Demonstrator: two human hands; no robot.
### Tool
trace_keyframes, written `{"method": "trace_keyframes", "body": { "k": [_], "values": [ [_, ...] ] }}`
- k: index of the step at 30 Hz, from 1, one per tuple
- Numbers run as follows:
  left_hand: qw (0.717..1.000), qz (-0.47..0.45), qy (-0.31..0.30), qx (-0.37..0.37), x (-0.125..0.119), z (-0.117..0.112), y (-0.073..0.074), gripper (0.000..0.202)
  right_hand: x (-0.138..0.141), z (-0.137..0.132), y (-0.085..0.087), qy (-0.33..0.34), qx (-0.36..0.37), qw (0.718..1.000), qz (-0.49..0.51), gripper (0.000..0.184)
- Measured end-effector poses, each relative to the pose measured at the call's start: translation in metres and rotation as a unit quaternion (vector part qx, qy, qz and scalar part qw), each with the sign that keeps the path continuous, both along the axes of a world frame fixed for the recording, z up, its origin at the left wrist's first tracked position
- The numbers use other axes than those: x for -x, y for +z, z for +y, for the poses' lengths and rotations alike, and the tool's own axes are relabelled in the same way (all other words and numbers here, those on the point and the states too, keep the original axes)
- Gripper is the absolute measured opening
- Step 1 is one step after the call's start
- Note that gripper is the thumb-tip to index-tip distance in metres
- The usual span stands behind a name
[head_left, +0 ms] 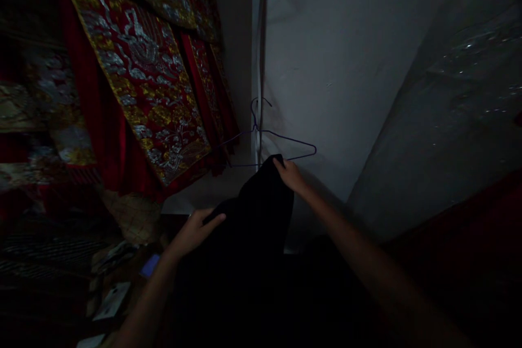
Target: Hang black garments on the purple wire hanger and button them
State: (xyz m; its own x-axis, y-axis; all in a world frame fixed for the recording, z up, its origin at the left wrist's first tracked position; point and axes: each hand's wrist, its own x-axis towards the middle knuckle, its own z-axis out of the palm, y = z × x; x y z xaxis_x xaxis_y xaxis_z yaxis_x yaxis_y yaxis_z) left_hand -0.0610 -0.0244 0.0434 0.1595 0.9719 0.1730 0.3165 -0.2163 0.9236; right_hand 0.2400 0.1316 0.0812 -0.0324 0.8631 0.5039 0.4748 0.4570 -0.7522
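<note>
A black garment [256, 212] spreads between my two hands in dim light; its lower part fades into the dark, and I cannot tell its exact kind. My right hand [290, 175] pinches its upper corner, just below the bottom bar of a thin purple-blue wire hanger [287, 137]. On the left edge of the cloth, lower down, my left hand [199, 231] grips it with the thumb on top. The hanger's hook is up by a vertical pole or cable along the wall, and the hanger carries nothing I can see.
Red embroidered cloth [142, 76] with gold and silver patterns hangs at the left. A pale wall [334, 65] stands ahead, and clear plastic sheeting [460, 98] covers the right side. A small purple-blue item [150, 265] and a white card-like item [112, 300] lie at lower left.
</note>
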Motion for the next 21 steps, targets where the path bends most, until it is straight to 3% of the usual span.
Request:
{"method": "trace_keyframes", "body": {
  "k": [2,4,6,9,12,16,19,21],
  "values": [
    [0.998,0.061,-0.012,0.017,0.016,0.001,0.006,0.021,-0.006,0.003,-0.009,0.02,0.01,0.999,-0.023,0.048],
    [0.993,0.109,-0.012,0.046,0.034,0.006,0.004,0.02,-0.019,-0.004,-0.008,0.034,0.0,0.998,-0.047,0.05],
    [0.99,0.123,0.003,0.072,0.051,0.016,0.0,0.016,-0.035,-0.017,0.002,0.043,-0.004,0.996,-0.072,0.052],
    [0.995,0.049,0.038,0.074,0.061,0.037,0.005,0.013,-0.055,-0.041,0.022,0.043,0.012,0.995,-0.086,0.057],
    [0.998,-0.01,0.054,-0.004,0.045,0.057,0.029,0.013,-0.064,-0.059,0.035,0.035,0.022,0.996,-0.076,0.057],
    [0.985,0.031,0.043,-0.162,0.004,0.071,0.073,0.01,-0.056,-0.071,0.036,0.069,0.035,0.994,-0.074,0.05],
    [0.962,0.083,0.041,-0.257,-0.018,0.08,0.097,0.033,-0.048,-0.081,0.033,0.126,0.026,0.989,-0.073,0.041],
    [0.951,0.091,0.068,-0.286,-0.021,0.087,0.104,0.046,-0.05,-0.089,0.033,0.168,0.006,0.983,-0.073,0.031]
  ]
}}
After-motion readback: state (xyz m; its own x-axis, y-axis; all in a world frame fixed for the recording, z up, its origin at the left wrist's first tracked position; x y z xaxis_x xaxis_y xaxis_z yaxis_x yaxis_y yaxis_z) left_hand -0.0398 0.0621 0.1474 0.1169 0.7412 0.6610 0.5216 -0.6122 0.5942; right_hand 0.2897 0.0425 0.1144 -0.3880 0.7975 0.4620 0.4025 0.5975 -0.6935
